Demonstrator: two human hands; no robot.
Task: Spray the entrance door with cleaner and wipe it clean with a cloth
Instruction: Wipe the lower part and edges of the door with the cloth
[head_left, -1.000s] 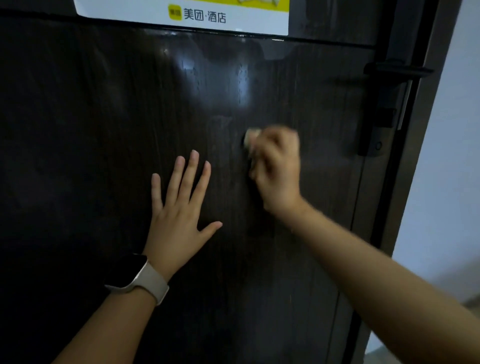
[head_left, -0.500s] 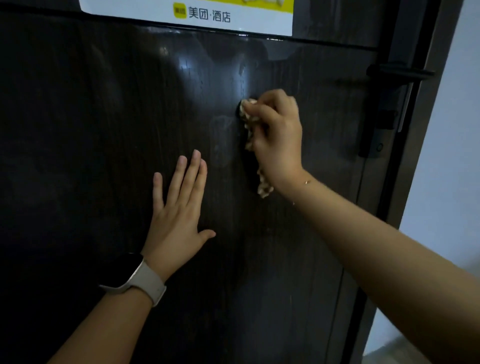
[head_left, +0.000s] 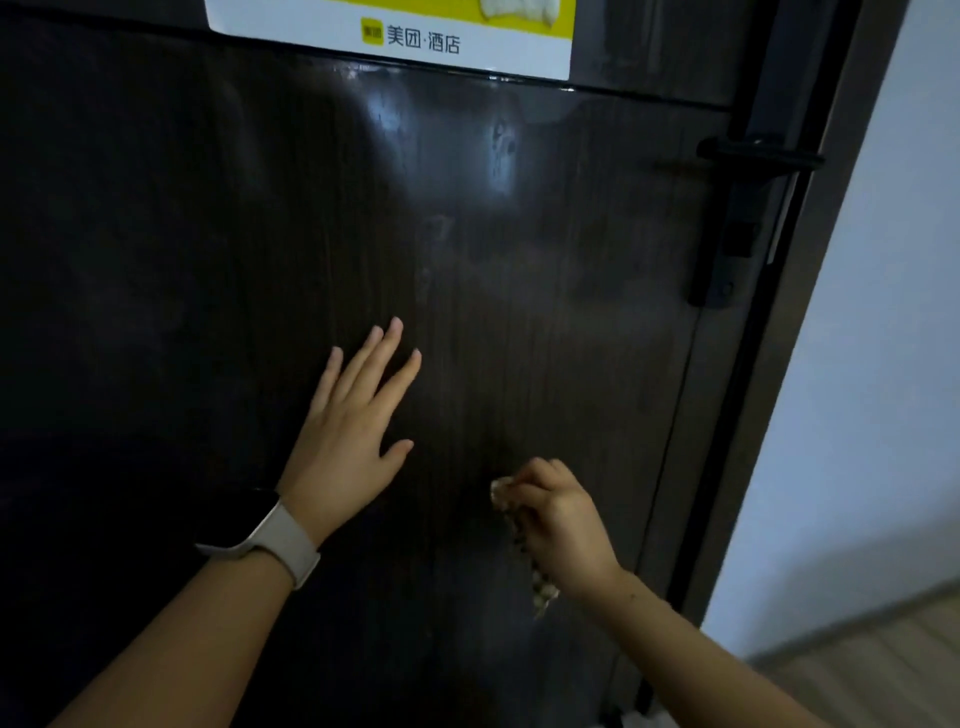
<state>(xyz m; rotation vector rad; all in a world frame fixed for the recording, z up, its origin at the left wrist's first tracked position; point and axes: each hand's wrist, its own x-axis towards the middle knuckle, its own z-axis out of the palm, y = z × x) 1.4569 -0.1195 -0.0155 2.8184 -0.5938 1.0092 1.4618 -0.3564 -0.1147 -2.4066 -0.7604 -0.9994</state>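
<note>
I judge the spraying done and the wiping partway: wet streaks show high on the door (head_left: 208, 260) under the sticker (head_left: 467, 47). My right hand (head_left: 563, 525) grips the cloth (head_left: 540, 582) against the lower panel; my left hand (head_left: 353, 431) lies flat, fingers spread. Open panel remains leftward; the handle (head_left: 753, 156) and door edge crowd the right.

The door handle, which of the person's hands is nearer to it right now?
Right. The right hand, gripping the cloth, is below and left of the door handle. The left hand lies flat on the door, farther left.
</note>
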